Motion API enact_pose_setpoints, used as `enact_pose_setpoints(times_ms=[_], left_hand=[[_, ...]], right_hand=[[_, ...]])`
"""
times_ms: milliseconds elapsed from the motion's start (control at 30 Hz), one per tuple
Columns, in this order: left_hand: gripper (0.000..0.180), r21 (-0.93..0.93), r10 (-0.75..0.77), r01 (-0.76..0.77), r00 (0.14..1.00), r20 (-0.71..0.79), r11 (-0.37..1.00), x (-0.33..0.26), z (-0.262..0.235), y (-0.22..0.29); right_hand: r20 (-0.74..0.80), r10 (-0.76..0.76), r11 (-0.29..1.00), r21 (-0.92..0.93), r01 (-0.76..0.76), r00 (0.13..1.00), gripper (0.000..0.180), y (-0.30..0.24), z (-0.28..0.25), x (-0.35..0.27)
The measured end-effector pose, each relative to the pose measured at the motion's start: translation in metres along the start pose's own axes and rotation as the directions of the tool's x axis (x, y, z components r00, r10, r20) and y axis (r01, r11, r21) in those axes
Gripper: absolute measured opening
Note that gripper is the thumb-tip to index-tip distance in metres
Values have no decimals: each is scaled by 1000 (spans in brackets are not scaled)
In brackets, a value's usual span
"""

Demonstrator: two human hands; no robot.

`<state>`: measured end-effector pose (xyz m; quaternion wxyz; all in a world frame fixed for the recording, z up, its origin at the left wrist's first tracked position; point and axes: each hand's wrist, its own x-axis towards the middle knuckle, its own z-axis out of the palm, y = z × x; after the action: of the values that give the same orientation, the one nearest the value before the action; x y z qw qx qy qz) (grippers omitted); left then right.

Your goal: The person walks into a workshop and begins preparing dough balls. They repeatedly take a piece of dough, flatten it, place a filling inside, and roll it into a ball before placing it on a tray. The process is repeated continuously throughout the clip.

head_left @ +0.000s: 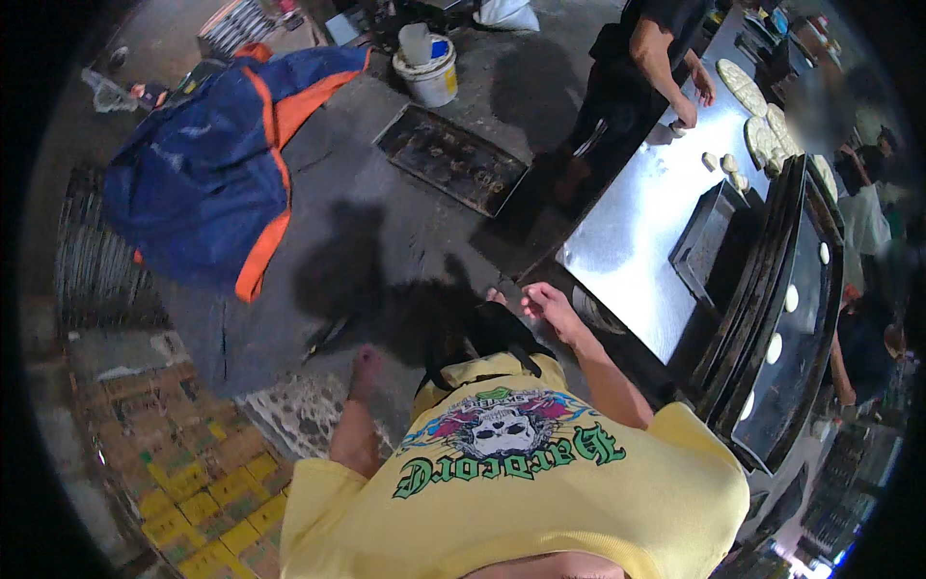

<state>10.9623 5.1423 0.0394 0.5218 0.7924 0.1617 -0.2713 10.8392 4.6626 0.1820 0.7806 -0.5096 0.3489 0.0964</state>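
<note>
My right hand point(548, 305) is held out in front of my waist, its fingers loosely bent and apart, holding nothing that I can see. The near corner of a shiny metal-topped table point(617, 236) is close by on its right. My left hand point(366, 365) hangs low over the dark floor, smeared and dim, so its fingers cannot be made out. A stack of dark baking trays point(752, 299) stands at the table's near end; the top tray point(805, 318) carries several pale dough pieces point(775, 348). Beside the stack, a single tray point(709, 241) rests on the tabletop.
Across the table, a co-worker's hand point(684, 113) presses a dough piece, near small dough lumps point(737, 180) and large flat dough slabs point(742, 87). A tray point(453, 159) and a white bucket point(428, 82) stand on the floor. Left are a blue-orange tarp point(207, 179) and cartons point(183, 463).
</note>
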Motion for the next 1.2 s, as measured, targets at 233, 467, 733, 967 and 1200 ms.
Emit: enact_pose_setpoints(times_ms=[233, 467, 733, 967, 1200], left_hand=[[16, 80, 44, -58, 984, 172, 995, 106, 27, 85], [15, 237, -196, 128, 938, 286, 963, 114, 48, 117], [13, 122, -338, 317, 910, 241, 941, 155, 103, 133], [12, 60, -398, 396, 883, 248, 916, 211, 170, 212], [11, -13, -386, 405, 879, 282, 914, 311, 298, 315]], right_hand=[[-163, -84, 991, 92, 100, 983, 21, -81, 11, 99], [-76, -225, 973, 26, 228, 971, 24, -230, 33, 219], [53, -183, 969, -157, 189, 982, 22, -354, 23, 380], [-56, -94, 993, -79, 90, 994, 23, -447, -16, 494], [-30, -46, 992, -119, 42, 998, 42, -500, -166, 706]])
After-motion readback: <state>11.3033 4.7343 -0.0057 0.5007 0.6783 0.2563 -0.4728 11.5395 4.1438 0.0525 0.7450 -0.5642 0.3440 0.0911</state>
